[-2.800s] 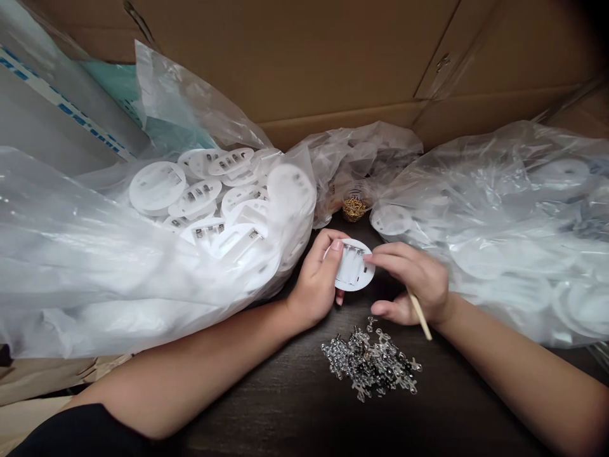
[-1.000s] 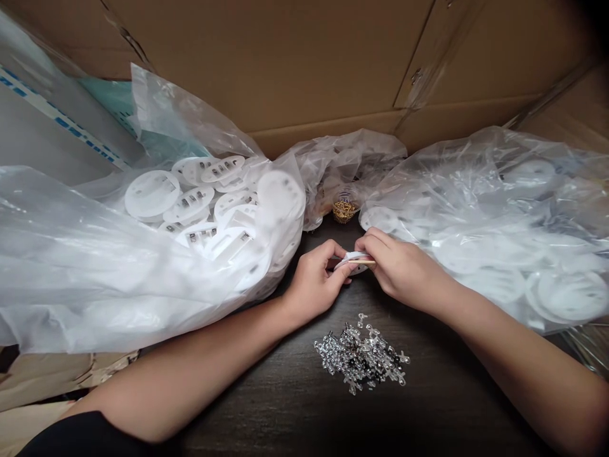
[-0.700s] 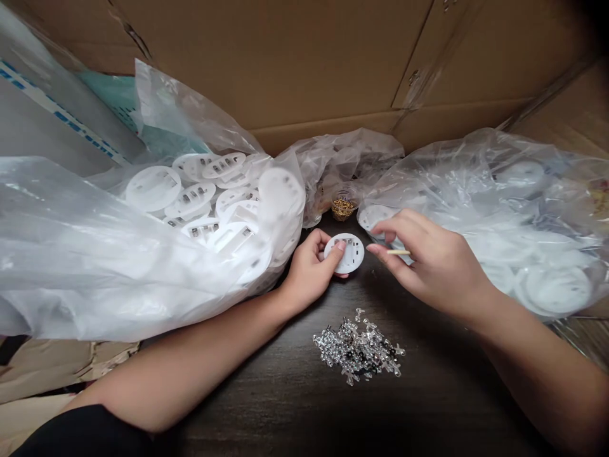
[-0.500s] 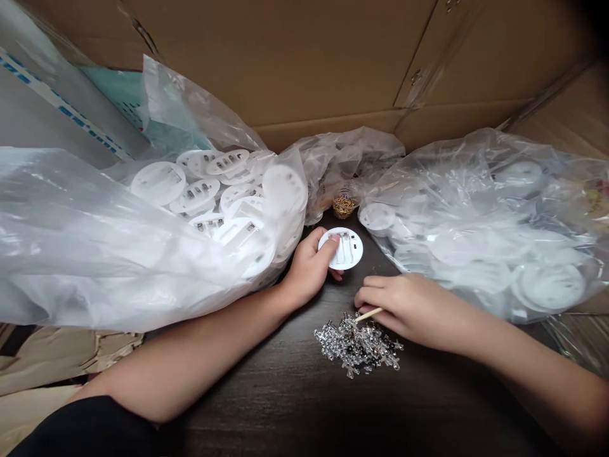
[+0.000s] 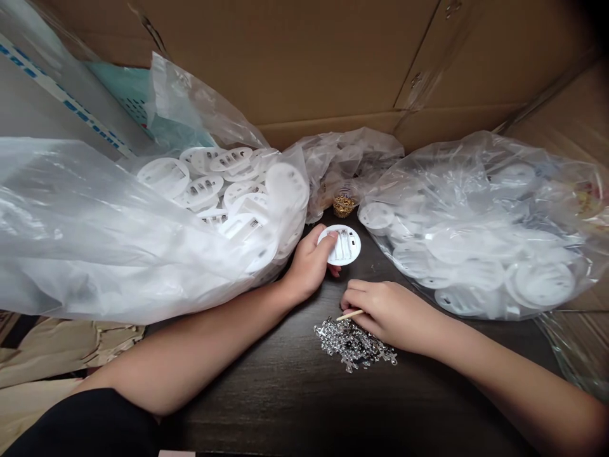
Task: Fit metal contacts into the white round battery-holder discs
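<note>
The left hand point(image 5: 309, 263) gripped a white disc point(image 5: 343, 245); the right hand point(image 5: 385, 311) pinched a wooden stick point(image 5: 349, 315) over metal clips point(image 5: 353, 343), hemmed between bags point(image 5: 476, 222).

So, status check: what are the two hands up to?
Left hand gripping white disc, battery slots up. Right hand on metal clip pile, pinching wooden stick. Plastic bags crowd both sides.

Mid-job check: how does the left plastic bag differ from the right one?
The left bag gapes open, its white discs bare with metal contacts showing; the right bag covers its discs, seen only dimly through film. The left bag's film looks milky; the right bag's is clearer. Both are thin plastic, full of round white discs like the disc in the left hand.
</note>
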